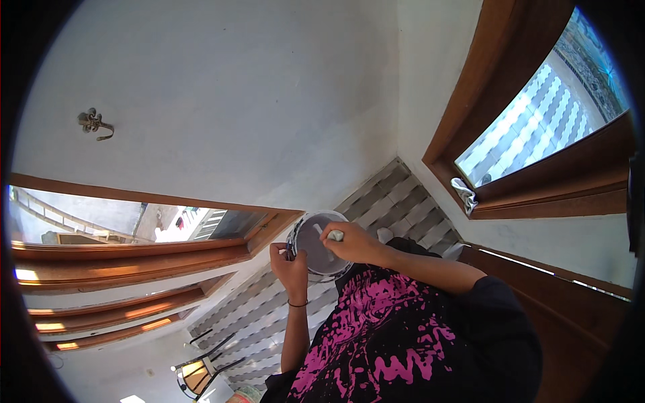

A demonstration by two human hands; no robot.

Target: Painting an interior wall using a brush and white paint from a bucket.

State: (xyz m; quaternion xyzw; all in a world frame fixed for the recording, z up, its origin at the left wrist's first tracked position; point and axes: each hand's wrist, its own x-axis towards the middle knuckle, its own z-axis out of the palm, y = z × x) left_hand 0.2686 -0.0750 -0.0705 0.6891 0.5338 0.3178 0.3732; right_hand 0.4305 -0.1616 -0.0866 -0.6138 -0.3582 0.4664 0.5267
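A round bucket [308, 227] with smeared sides holds a grey-white, paint-like liquid in front of my body. At its left rim, my left hand [290, 270] is closed, gripping the bucket's edge; a dark bit shows by the fingers. Over the right side of the opening, my right hand [351, 244] is wrapped round a pale handle [335, 236] with a rounded end. The rest of that tool is hidden by the hand or too unclear to name. A light streak shows inside the bucket beside the right fingers.
Ahead stands a white wall [248, 101] bearing a metal hook [95, 125]. Wooden window frames border both sides. A crumpled cloth [463, 195] rests at the right frame's corner. Patterned tiles [393, 201] cover the floor; a chair [196, 376] stands at lower left.
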